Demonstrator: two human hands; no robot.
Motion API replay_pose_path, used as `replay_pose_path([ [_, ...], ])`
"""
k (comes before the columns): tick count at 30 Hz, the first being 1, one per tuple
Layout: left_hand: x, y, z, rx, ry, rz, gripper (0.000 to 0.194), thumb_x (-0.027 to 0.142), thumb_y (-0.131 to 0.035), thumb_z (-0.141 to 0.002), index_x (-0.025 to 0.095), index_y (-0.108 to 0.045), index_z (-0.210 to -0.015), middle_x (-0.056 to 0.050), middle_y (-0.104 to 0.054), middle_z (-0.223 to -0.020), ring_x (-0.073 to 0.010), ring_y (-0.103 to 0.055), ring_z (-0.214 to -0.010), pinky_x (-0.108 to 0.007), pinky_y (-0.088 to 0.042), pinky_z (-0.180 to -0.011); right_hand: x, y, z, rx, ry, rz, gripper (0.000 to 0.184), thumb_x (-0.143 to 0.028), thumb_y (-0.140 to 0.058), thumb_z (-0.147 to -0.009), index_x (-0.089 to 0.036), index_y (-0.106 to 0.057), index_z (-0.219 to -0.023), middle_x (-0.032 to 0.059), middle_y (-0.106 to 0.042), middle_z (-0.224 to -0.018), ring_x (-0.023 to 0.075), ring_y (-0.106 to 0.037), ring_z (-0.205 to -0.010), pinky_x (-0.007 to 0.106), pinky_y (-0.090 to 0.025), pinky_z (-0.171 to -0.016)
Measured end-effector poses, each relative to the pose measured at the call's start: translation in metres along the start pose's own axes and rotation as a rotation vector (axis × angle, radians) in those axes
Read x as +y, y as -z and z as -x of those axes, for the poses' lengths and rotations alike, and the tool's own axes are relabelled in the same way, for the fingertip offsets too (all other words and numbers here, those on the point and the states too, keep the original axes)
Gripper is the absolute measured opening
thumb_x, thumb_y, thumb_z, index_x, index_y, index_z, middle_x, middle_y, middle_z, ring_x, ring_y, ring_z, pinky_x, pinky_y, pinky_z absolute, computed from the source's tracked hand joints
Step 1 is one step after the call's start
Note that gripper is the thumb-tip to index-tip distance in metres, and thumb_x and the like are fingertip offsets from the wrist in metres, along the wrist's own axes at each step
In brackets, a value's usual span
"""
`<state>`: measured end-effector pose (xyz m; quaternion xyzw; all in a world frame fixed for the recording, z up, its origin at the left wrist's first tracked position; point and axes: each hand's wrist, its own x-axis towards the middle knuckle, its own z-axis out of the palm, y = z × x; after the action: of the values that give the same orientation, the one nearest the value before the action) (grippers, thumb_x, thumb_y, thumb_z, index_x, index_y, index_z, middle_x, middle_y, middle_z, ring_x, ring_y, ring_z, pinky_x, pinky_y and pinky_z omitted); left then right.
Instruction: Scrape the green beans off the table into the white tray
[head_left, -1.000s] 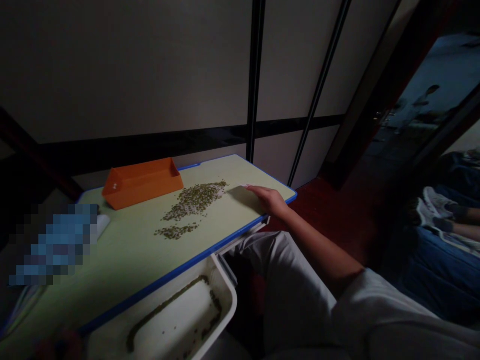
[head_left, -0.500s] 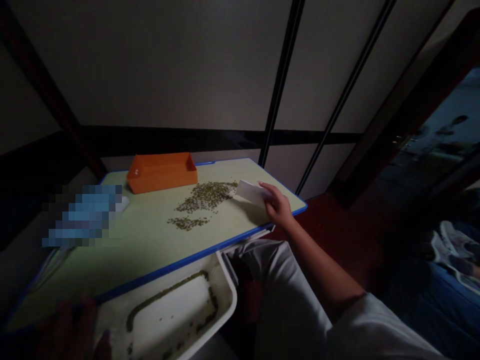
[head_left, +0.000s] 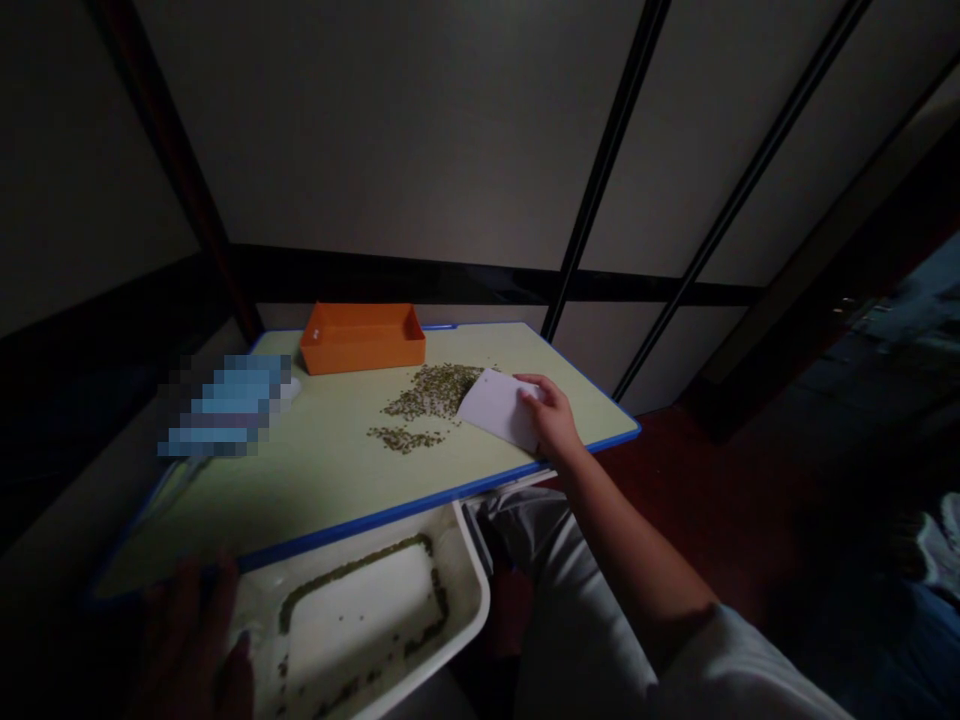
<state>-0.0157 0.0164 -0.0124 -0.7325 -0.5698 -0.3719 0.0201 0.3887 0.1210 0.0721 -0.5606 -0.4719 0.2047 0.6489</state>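
My right hand [head_left: 551, 415] grips a flat white card [head_left: 499, 405], with the thumb on its near face. The card leans over the right end of a spread of small green-brown seeds or beans [head_left: 431, 390] on the pale tabletop [head_left: 330, 460]. A smaller patch of the same grains [head_left: 405, 438] lies nearer to me. At the lower left, my left hand [head_left: 191, 630] is in deep shadow, its fingers apart beside the left end of a white tray [head_left: 469, 590]. Grains line that tray's inner edges; it sits below the table's front edge.
An orange open box [head_left: 364, 350] stands at the back of the table. To its left lies a blurred-out blue item [head_left: 232, 400]. Panelled doors [head_left: 420, 130] rise behind the table. My knee [head_left: 532, 520] is under the table's front edge.
The white card has turned so that its broad face shows, and its left end has moved slightly toward me. The view has shifted left; the grain patches look much the same.
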Motion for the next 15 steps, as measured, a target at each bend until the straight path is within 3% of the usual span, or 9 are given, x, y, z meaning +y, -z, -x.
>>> replay_pose_path([
  [5,0.001,-0.001,-0.001,0.016,-0.023,-0.032,0.075,0.025,-0.043,-0.08,0.042,-0.01,-0.145,0.009,-0.005,-0.162,-0.031,-0.013,-0.147,-0.059,-0.021,-0.119,-0.002,-0.011,0.007,-0.06,-0.02,-0.036,0.031,-0.033,-0.06,-0.07,-0.02,-0.066,-0.098,0.0048,-0.071,-0.098,0.0197,-0.06,-0.076,0.029,-0.049,-0.065],
  [15,0.01,0.003,-0.001,0.017,-0.01,-0.092,0.074,0.023,-0.043,-0.082,0.042,-0.008,-0.145,0.009,-0.007,-0.161,-0.0295,-0.015,-0.147,-0.059,-0.024,-0.118,-0.014,-0.039,0.026,-0.149,0.025,-0.042,0.026,-0.028,-0.058,-0.075,-0.021,-0.065,-0.099,0.0043,-0.069,-0.105,0.0218,-0.062,-0.091,0.034,-0.051,-0.08],
])
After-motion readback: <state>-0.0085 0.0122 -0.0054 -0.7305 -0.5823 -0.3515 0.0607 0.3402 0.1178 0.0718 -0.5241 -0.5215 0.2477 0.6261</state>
